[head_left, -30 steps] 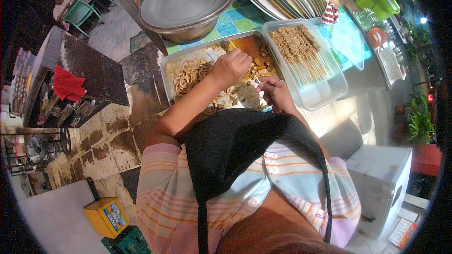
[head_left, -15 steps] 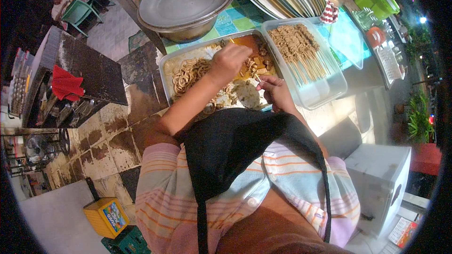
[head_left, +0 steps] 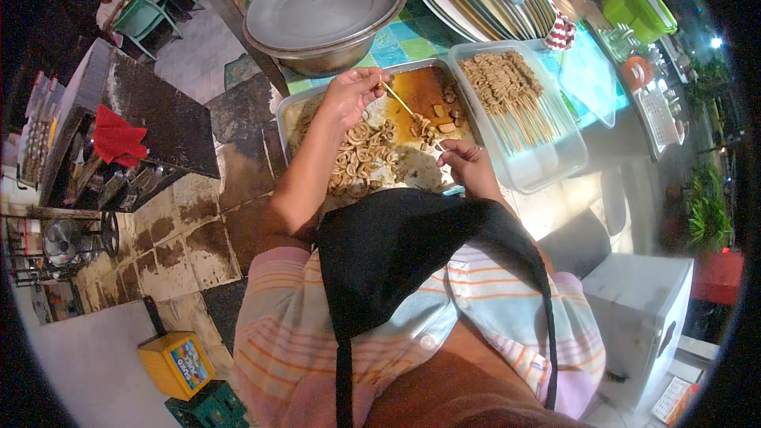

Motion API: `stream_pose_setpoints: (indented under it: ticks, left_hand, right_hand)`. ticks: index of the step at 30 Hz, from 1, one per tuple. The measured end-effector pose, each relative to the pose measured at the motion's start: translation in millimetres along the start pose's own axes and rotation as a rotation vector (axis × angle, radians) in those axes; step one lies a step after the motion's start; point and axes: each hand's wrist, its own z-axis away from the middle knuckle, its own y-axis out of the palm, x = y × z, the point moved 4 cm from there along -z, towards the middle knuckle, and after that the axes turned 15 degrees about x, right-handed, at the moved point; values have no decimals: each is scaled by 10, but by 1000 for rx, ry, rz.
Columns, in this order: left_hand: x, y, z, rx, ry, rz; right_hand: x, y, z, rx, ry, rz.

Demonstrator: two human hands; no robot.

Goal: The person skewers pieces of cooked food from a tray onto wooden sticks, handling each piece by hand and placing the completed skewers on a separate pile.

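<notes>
A bamboo skewer (head_left: 398,101) slants over the metal tray (head_left: 283,131), threaded near its lower end with brown curly pieces of what looks like intestine (head_left: 424,128). My left hand (head_left: 355,97) pinches the skewer's upper left end. At the lower right, my right hand (head_left: 468,165) closes thumb and fingers on the other end, just below the threaded pieces. Loose cooked curls (head_left: 361,154) are heaped on the tray's left side, below my left hand. Brown sauce and a few pale chunks (head_left: 446,128) lie at the tray's right side.
Right of the tray, a clear plastic container (head_left: 547,165) holds a stack of loaded skewers (head_left: 507,83). Behind stand a large metal basin with a lid (head_left: 325,0) and a row of plates (head_left: 468,8) with cloths. A dark counter with a red cloth (head_left: 119,139) is at left.
My left hand has moved left and slightly up, away from my right hand, so the skewer shows between them. The right hand stays near its place.
</notes>
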Motion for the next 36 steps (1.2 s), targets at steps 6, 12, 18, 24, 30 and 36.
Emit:
stream_pose_setpoints:
  ticks: [6, 12, 18, 24, 30, 36]
  left_hand:
    - [22, -71, -18, 100, 3, 9]
    - [10, -69, -9, 114, -23, 2]
    - [32, -87, 5, 190, -93, 30]
    - [21, 27, 55, 116, -134, -15]
    - [148, 84, 63, 105, -84, 62]
    - [400, 259, 102, 134, -198, 148]
  right_hand:
    - [23, -12, 27, 7, 25, 58]
    - [9, -23, 38, 14, 29, 58]
    - [-4, -23, 42, 12, 44, 128]
    - [18, -24, 26, -15, 34, 122]
    - [-34, -32, 22, 20, 64, -58]
    - [-25, 6, 12, 95, 106, -187]
